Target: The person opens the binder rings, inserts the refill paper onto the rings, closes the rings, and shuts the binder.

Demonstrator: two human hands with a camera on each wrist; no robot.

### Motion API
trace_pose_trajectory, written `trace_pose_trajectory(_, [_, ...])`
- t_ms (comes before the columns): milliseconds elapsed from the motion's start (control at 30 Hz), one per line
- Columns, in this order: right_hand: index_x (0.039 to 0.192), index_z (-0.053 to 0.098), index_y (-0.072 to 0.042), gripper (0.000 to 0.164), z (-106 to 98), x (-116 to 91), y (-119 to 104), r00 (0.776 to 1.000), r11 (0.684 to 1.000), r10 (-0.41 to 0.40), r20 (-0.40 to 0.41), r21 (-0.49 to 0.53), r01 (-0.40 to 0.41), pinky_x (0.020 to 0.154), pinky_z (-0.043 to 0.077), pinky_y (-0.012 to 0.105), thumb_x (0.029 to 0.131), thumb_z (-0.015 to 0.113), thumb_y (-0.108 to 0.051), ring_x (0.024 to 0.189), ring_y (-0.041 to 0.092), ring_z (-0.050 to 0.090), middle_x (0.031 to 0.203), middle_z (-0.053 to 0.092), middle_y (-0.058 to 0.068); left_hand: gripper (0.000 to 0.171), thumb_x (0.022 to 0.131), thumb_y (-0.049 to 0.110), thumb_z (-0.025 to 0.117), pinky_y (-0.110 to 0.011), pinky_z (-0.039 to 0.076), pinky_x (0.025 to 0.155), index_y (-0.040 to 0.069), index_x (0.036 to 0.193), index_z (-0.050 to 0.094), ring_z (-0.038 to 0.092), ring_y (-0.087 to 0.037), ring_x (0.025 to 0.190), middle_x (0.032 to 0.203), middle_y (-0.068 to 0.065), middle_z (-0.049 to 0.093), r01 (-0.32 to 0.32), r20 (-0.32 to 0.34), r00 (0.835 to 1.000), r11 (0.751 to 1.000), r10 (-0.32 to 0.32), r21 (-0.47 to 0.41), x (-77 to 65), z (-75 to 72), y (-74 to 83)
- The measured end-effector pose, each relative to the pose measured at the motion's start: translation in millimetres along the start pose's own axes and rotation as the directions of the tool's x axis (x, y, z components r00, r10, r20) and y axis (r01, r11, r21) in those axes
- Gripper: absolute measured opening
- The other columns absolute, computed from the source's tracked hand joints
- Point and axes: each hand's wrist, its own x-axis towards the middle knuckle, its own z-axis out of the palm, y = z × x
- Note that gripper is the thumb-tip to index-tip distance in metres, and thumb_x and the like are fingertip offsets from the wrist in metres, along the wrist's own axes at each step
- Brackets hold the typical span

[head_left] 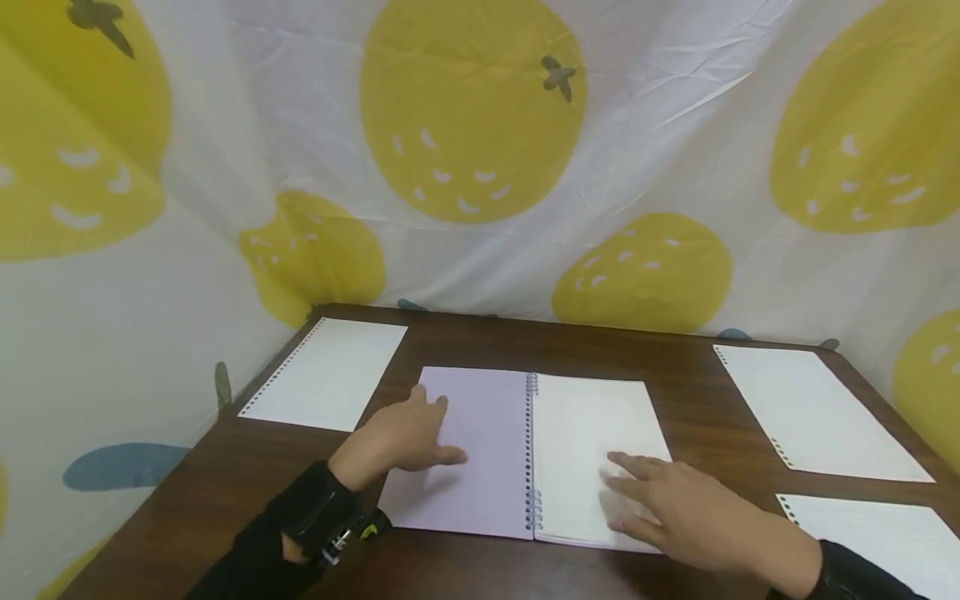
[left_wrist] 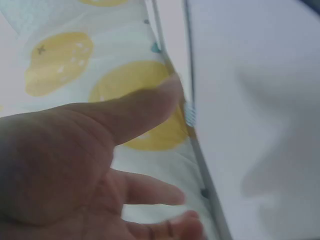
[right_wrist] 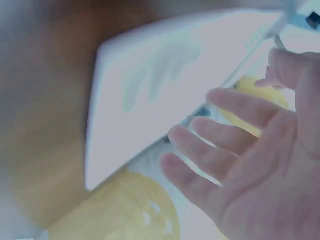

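While the notebook (head_left: 532,462) lies spread, left hand (head_left: 401,433) and right hand (head_left: 693,504) extend over it

Both are held wide (contact unconfirmed). Notebook sits mid-worktop (head_left: 480,567), lilac side (head_left: 487,442) left, white page (head_left: 585,437) right.

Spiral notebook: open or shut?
Open. In the head view, the notebook lies spread: lilac panel left of the spiral binding, white page right.

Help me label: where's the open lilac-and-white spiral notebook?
Head view: the notebook lies lower-centre, left hand over its lilac side, right hand over its white.
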Motion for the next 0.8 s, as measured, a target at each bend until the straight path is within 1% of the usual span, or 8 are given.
trace_pose_trajectory(67, [0.122, 0.067, -0.007, 0.045, -10, 14, 3, 0.996, 1.000, -0.001, -0.094, -0.025, -0.002, 0.089, 0.047, 0.053, 0.098, 0.055, -0.042, 0.115, 0.032, 0.058, 0.132, 0.058, 0.012, 0.078, 0.086, 0.051, 0.067, -0.041, 0.051, 0.064, 0.001, 0.142, 0.046, 0.061, -0.030, 0.084, 0.139, -0.029, 0.041, -0.032, -0.028, 0.999, 0.999, 0.031, -0.031, 10.5, -3.1, 7.0])
trace_pose_trajectory(133, [0.115, 0.070, -0.007, 0.034, -19, 31, 8, 0.983, 1.000, 0.013, -0.182, -0.016, -0.016, 0.088, 0.048, 0.050, 0.096, 0.062, -0.033, 0.110, 0.029, 0.061, 0.122, 0.064, 0.009, 0.070, 0.090, 0.047, 0.064, -0.037, 0.050, 0.063, 0.004, 0.142, 0.047, 0.059, -0.027, 0.082, 0.135, -0.025, 0.044, -0.067, -0.049, 0.997, 0.995, 0.063, -0.071, 22.7, -6.4, 14.3])
trace_pose_trajectory(167, [0.113, 0.071, -0.007, 0.029, -22, 40, 11, 0.975, 1.000, 0.028, -0.218, -0.004, -0.030, 0.087, 0.049, 0.048, 0.095, 0.064, -0.029, 0.108, 0.028, 0.062, 0.117, 0.067, 0.007, 0.066, 0.091, 0.045, 0.064, -0.037, 0.050, 0.065, 0.006, 0.142, 0.048, 0.059, -0.026, 0.085, 0.134, -0.023, 0.046, -0.088, -0.062, 0.995, 0.992, 0.083, -0.088, 29.5, -7.7, 17.6])
trace_pose_trajectory(267, [0.109, 0.072, -0.007, 0.021, -26, 68, 22, 0.959, 0.996, 0.086, -0.271, 0.060, -0.072, 0.083, 0.051, 0.044, 0.093, 0.065, -0.019, 0.100, 0.025, 0.065, 0.106, 0.070, 0.005, 0.053, 0.095, 0.037, 0.061, -0.036, 0.050, 0.074, 0.009, 0.140, 0.053, 0.056, -0.024, 0.094, 0.130, -0.018, 0.048, -0.135, -0.099, 0.988, 0.980, 0.121, -0.148, 52.1, -9.6, 26.2])
trace_pose_trajectory(400, [0.109, 0.071, -0.005, 0.020, -21, 107, 35, 0.953, 0.977, 0.161, -0.256, 0.178, -0.117, 0.081, 0.052, 0.042, 0.095, 0.063, -0.015, 0.095, 0.024, 0.066, 0.103, 0.071, 0.005, 0.035, 0.098, 0.022, 0.057, -0.035, 0.050, 0.082, 0.009, 0.131, 0.061, 0.056, -0.022, 0.102, 0.125, -0.012, 0.054, -0.147, -0.143, 0.983, 0.961, 0.115, -0.233, 83.5, -7.1, 34.0])
trace_pose_trajectory(567, [0.109, 0.071, -0.002, 0.018, -9, 149, 52, 0.945, 0.950, 0.215, -0.246, 0.276, -0.144, 0.080, 0.053, 0.040, 0.095, 0.062, -0.010, 0.092, 0.023, 0.066, 0.102, 0.070, 0.008, 0.028, 0.097, 0.008, 0.053, -0.039, 0.049, 0.089, 0.005, 0.122, 0.065, 0.060, -0.025, 0.108, 0.121, -0.010, 0.062, -0.126, -0.175, 0.982, 0.921, 0.064, -0.368, 123.0, 0.3, 38.5])
trace_pose_trajectory(667, [0.107, 0.071, -0.002, 0.017, 5, 163, 62, 0.939, 0.932, 0.265, -0.221, 0.307, -0.191, 0.076, 0.053, 0.037, 0.093, 0.063, -0.006, 0.085, 0.021, 0.065, 0.100, 0.070, 0.008, 0.025, 0.095, 0.007, 0.055, -0.040, 0.048, 0.091, 0.003, 0.117, 0.067, 0.061, -0.026, 0.106, 0.116, -0.011, 0.065, -0.115, -0.171, 0.984, 0.897, 0.045, -0.426, 141.5, 14.5, 38.6])
trace_pose_trajectory(800, [0.104, 0.071, -0.002, 0.015, 29, 173, 71, 0.933, 0.906, 0.324, -0.154, 0.333, -0.260, 0.073, 0.053, 0.033, 0.091, 0.066, -0.005, 0.080, 0.019, 0.061, 0.098, 0.069, 0.008, 0.020, 0.093, 0.008, 0.060, -0.039, 0.049, 0.088, 0.003, 0.111, 0.070, 0.062, -0.023, 0.100, 0.107, -0.009, 0.068, -0.103, -0.141, 0.989, 0.871, 0.040, -0.480, 156.1, 40.2, 37.0])
